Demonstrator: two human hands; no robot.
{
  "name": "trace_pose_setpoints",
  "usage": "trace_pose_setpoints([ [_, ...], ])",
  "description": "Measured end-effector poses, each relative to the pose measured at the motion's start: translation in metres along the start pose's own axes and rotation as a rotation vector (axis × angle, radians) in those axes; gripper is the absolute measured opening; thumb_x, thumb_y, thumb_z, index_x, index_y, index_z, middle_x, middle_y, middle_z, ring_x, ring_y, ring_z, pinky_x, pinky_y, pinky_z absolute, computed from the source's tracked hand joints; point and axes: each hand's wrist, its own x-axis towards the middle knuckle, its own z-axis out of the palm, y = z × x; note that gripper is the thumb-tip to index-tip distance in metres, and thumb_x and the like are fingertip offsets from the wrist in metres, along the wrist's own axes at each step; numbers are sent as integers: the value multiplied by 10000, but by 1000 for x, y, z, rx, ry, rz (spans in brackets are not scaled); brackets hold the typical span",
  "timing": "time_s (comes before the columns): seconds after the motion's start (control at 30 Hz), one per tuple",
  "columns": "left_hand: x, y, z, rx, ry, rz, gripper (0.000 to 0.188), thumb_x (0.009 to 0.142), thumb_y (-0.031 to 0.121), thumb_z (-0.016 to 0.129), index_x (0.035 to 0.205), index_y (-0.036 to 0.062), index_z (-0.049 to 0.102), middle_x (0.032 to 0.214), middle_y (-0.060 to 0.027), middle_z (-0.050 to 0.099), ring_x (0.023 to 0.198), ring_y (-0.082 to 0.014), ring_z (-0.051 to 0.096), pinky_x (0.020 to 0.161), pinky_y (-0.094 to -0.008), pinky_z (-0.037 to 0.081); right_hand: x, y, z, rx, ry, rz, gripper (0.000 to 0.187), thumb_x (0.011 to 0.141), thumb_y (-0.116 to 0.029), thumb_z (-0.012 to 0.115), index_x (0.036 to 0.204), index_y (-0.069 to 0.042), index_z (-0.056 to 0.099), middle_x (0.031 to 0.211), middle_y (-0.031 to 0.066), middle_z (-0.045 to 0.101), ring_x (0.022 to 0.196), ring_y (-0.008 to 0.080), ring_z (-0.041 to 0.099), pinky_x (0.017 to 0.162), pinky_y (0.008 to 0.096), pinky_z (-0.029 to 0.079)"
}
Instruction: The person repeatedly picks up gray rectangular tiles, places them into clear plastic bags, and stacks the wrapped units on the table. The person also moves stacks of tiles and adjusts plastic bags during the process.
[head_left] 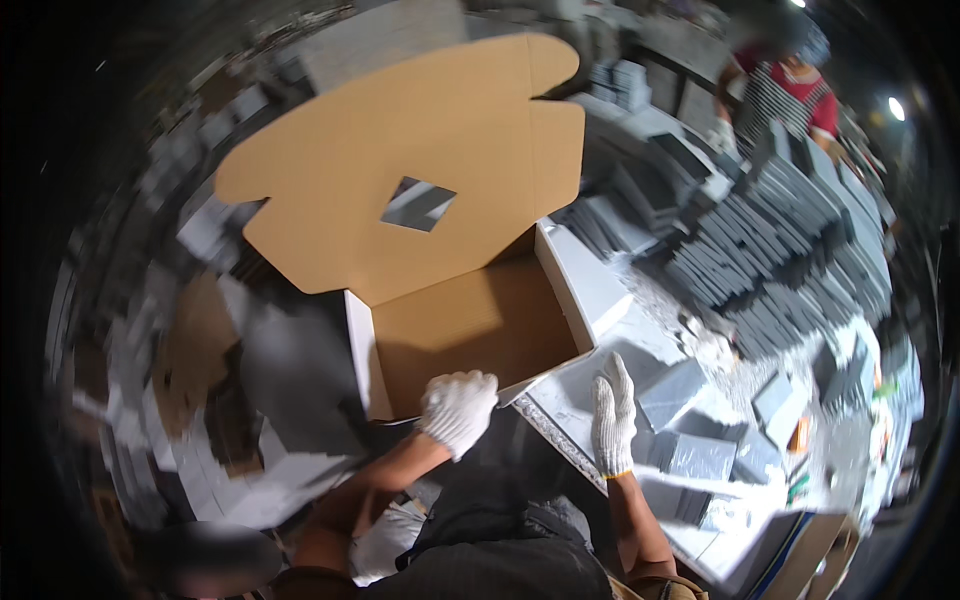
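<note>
An open cardboard box (480, 325), white outside and brown inside, sits in front of me with nothing in it. Its large brown lid (400, 130) stands raised at the back, with a diamond-shaped window cut in it. My left hand (458, 412), in a white knit glove, is closed over the front edge of the box; its fingertips are partly hidden. Just right of the box's front corner is my right hand (613, 418), also gloved, with its fingers stretched out and holding nothing. Grey stone-like blocks (697, 456) lie to the right of that hand.
Stacks of grey slabs (735, 245) fill the right side of the white worktable (580, 405). Behind them stands a co-worker (790, 100) in a striped apron. Brown cardboard (190, 345) and pale pieces lie at the left. Another cardboard box (815, 560) stands at the lower right.
</note>
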Motion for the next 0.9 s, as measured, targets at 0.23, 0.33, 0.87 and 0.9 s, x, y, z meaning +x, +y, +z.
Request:
trace_pose_setpoints([
  [0.23, 117, 41, 29, -168, -221, 124, 168, 864, 176, 593, 905, 41, 685, 871, -183, 734, 810, -324, 741, 631, -440, 584, -46, -7, -48, -218, 238, 143, 500, 1021, -188, 533, 1466, 8, 417, 1451, 163, 500, 1233, 225, 561, 1059, 323, 417],
  [0.33, 134, 52, 34, -283, -149, 139, 164, 859, 155, 583, 905, 33, 682, 839, -193, 728, 792, -329, 740, 623, -442, 583, -64, -13, -53, -84, 393, 224, 490, 1025, -197, 533, 1459, 5, 432, 1417, 179, 516, 1207, 239, 580, 1029, 341, 462],
  [0.87, 61, 141, 50, -1127, -20, 194, 526, 858, 344, 757, 1245, 41, 569, 1196, -153, 631, 1136, -332, 615, 966, -418, 497, 80, 30, -216, -272, -89, 257, 630, 950, -221, 667, 1447, 9, 358, 1386, 202, 501, 1207, 285, 567, 1013, 387, 461],
  [0.9, 64, 155, 87, -1189, -80, 84, 618, 858, 383, 754, 1305, 26, 517, 1282, -182, 571, 1213, -349, 555, 1026, -425, 449, 97, 44, -223, -603, -148, 149, 745, 896, -413, 714, 1424, 5, 394, 1329, 243, 553, 1140, 352, 606, 961, 423, 494],
])
